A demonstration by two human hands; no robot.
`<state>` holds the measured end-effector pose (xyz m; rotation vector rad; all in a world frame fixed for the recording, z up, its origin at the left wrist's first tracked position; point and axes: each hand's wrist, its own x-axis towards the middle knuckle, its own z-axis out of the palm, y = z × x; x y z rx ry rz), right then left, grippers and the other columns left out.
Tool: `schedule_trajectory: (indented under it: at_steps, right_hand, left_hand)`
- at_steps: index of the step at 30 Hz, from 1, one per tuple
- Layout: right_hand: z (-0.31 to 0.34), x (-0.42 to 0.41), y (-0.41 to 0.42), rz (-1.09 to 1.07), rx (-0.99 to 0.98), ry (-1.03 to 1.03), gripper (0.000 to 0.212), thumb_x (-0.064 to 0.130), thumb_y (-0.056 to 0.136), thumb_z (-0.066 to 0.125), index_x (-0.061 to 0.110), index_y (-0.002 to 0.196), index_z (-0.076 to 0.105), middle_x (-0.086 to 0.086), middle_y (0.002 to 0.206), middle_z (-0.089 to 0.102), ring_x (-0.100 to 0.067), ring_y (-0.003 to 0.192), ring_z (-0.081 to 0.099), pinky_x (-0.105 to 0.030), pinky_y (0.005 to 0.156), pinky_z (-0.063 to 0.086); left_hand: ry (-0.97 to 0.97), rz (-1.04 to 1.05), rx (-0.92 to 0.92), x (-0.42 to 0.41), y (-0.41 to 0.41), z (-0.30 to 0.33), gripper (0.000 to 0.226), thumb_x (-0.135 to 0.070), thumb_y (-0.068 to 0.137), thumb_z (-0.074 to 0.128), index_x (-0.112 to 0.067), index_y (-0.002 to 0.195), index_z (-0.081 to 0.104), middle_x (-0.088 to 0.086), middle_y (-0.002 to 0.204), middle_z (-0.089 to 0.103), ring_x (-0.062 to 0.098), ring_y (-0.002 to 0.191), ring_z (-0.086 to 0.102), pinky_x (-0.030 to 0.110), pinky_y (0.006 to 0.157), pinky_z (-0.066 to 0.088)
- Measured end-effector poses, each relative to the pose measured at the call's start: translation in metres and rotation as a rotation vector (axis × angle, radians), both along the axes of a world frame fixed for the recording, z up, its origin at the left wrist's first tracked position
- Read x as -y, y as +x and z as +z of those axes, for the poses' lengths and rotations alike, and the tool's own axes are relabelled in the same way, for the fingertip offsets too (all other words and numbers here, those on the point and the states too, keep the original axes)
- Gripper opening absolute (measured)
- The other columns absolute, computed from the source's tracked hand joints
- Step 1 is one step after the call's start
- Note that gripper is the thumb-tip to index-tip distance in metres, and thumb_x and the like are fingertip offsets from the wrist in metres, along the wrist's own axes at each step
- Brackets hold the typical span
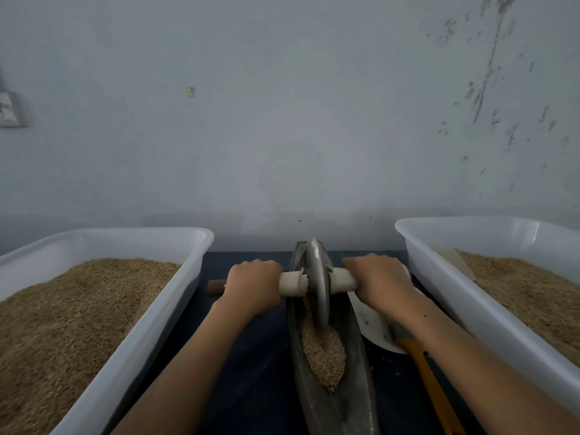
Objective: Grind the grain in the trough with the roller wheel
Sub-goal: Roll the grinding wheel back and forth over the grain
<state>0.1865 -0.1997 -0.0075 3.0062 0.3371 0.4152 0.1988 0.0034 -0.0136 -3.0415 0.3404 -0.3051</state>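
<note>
Now w/ left hand [253, 285] & right hand [378, 282] both gripping the axle [292, 282], best keep the wheel [317, 284] upright, rolling evenly thru grain [324, 353] along the trough [354, 356].

Single head view, looking forward-down, close over trough [332, 387], wall [282, 105] straight ahead.
</note>
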Motion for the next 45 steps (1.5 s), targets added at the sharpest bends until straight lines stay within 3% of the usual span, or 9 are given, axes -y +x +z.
schedule_trajectory:
  at_steps: [3,9,14,20,28,32,36,41,45]
  right_hand:
    - [0.008,0.004,-0.001,0.014,-0.177,-0.063,0.025,0.015,0.087,0.059,0.022,0.110,0.056,0.000,0.099,0.061,-0.019,0.087,0.058,-0.029,0.068,0.038]
    - [0.017,0.006,-0.003,0.004,-0.476,-0.049,0.040,0.018,0.081,0.070,0.019,0.119,0.057,-0.001,0.105,0.063,-0.018,0.092,0.060,-0.026,0.069,0.044]
    - [0.011,0.006,0.002,-0.004,-0.380,-0.045,0.033,0.018,0.082,0.067,0.020,0.114,0.058,0.001,0.097,0.061,-0.017,0.085,0.060,-0.027,0.065,0.041]
    - [-0.002,0.004,0.007,-0.005,-0.028,0.023,0.015,0.016,0.088,0.055,0.029,0.090,0.047,0.002,0.096,0.064,-0.019,0.082,0.057,-0.031,0.067,0.037]
    - [0.013,0.005,0.001,0.011,-0.364,-0.075,0.030,0.017,0.083,0.065,0.020,0.112,0.057,0.003,0.091,0.058,-0.016,0.082,0.057,-0.024,0.060,0.038]
    - [0.016,0.005,-0.002,0.009,-0.459,-0.085,0.037,0.019,0.082,0.070,0.019,0.117,0.058,-0.002,0.106,0.064,-0.018,0.094,0.061,-0.027,0.072,0.047]
    - [0.012,0.005,0.002,0.005,-0.386,-0.072,0.032,0.018,0.083,0.067,0.019,0.113,0.058,-0.001,0.100,0.063,-0.018,0.089,0.061,-0.027,0.066,0.043]
    - [0.002,0.004,0.005,-0.011,-0.179,-0.015,0.021,0.016,0.087,0.059,0.024,0.107,0.056,0.000,0.101,0.064,-0.020,0.090,0.061,-0.031,0.070,0.042]
    - [-0.001,0.002,0.006,-0.003,-0.069,0.012,0.017,0.015,0.088,0.057,0.027,0.099,0.052,0.000,0.099,0.063,-0.022,0.087,0.059,-0.034,0.072,0.045]
  left_hand:
    - [0.029,-0.012,-0.089,-0.001,0.000,0.004,0.036,-0.031,0.083,0.064,-0.020,0.116,0.055,0.002,0.107,0.062,0.020,0.095,0.059,0.031,0.073,0.038]
    - [-0.004,-0.026,-0.349,-0.003,-0.003,0.010,0.045,-0.031,0.077,0.071,-0.019,0.117,0.056,-0.003,0.092,0.056,0.016,0.081,0.052,0.031,0.070,0.039]
    - [0.023,-0.005,-0.201,0.000,-0.003,0.008,0.041,-0.032,0.079,0.069,-0.019,0.115,0.055,-0.001,0.099,0.060,0.018,0.085,0.055,0.032,0.072,0.039]
    - [0.022,0.029,0.085,0.005,-0.002,-0.001,0.026,-0.028,0.085,0.059,-0.022,0.110,0.056,0.001,0.102,0.062,0.021,0.093,0.059,0.030,0.071,0.037]
    - [0.029,-0.009,-0.188,0.001,-0.003,0.008,0.040,-0.030,0.080,0.067,-0.016,0.116,0.056,0.004,0.107,0.063,0.020,0.094,0.059,0.030,0.073,0.040]
    - [0.019,-0.020,-0.298,0.000,-0.004,0.010,0.045,-0.030,0.077,0.071,-0.015,0.117,0.056,0.004,0.106,0.063,0.017,0.083,0.052,0.030,0.073,0.041]
    - [0.025,-0.023,-0.240,-0.001,-0.002,0.008,0.044,-0.033,0.078,0.069,-0.017,0.117,0.056,0.003,0.105,0.062,0.017,0.084,0.053,0.030,0.072,0.040]
    - [0.034,-0.038,0.015,0.000,0.000,0.003,0.029,-0.032,0.083,0.060,-0.022,0.110,0.058,-0.001,0.100,0.063,0.019,0.089,0.060,0.031,0.069,0.040]
    - [0.004,-0.030,0.004,0.000,0.002,0.001,0.029,-0.031,0.084,0.060,-0.023,0.112,0.058,0.000,0.103,0.064,0.020,0.094,0.060,0.032,0.077,0.044]
